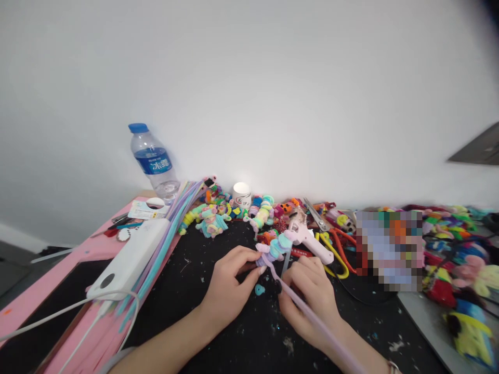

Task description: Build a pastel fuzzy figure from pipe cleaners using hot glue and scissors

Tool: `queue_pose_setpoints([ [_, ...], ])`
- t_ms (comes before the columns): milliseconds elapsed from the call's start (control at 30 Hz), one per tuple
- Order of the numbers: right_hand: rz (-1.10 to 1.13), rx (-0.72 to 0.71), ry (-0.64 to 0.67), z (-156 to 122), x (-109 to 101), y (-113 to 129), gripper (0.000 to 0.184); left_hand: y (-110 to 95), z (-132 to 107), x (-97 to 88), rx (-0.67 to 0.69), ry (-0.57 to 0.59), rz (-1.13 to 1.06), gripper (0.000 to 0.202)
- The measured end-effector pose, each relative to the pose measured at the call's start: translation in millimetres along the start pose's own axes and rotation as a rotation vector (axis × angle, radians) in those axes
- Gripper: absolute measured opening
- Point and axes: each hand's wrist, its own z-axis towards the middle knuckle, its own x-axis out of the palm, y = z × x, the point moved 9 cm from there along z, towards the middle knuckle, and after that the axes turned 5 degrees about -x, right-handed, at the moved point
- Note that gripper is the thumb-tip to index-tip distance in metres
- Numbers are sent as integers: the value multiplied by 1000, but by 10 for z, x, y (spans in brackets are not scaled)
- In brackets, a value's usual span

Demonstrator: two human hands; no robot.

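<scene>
At the middle of the head view, my left hand (231, 280) pinches the near end of a pastel pipe-cleaner figure (277, 247), coiled in lavender, aqua and pink. A lavender pipe cleaner (307, 312) trails from that end toward the lower right, passing over my right hand (310, 296). The right fingers are curled closed beside the strand, near a small black piece (278, 286). Whether they grip the strand is partly hidden. Just beyond the figure lies a pale pink glue gun (312, 242). A small blue scrap (259, 290) rests on the black mat (187, 291) between my hands.
A water bottle (154, 161) leans at the wall. Left stand a white power strip (127, 259) with cables and a bundle of pastel pipe cleaners (167, 241). Behind are a white cup (242, 196), scissors (316, 214) and yellow-handled pliers (339, 259). Colourful fuzzy figures (473, 327) crowd the right.
</scene>
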Motion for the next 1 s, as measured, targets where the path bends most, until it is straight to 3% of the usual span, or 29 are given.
queue_pose_setpoints([
  [267, -39, 31, -15, -26, -1, -16, 17, -6, -30, -1, 11, -7, -17, 14],
  [400, -23, 49, -7, -17, 13, -36, 20, 88, 10, 29, -102, 24, -174, 11],
  [633, 145, 136, 9, -23, 47, -135, 23, 305, -15, 224, -421, 195, -552, 17],
  [1000, 393, 246, 6, -76, 68, -250, 28, 313, -75, 341, -529, 339, -757, 17],
])
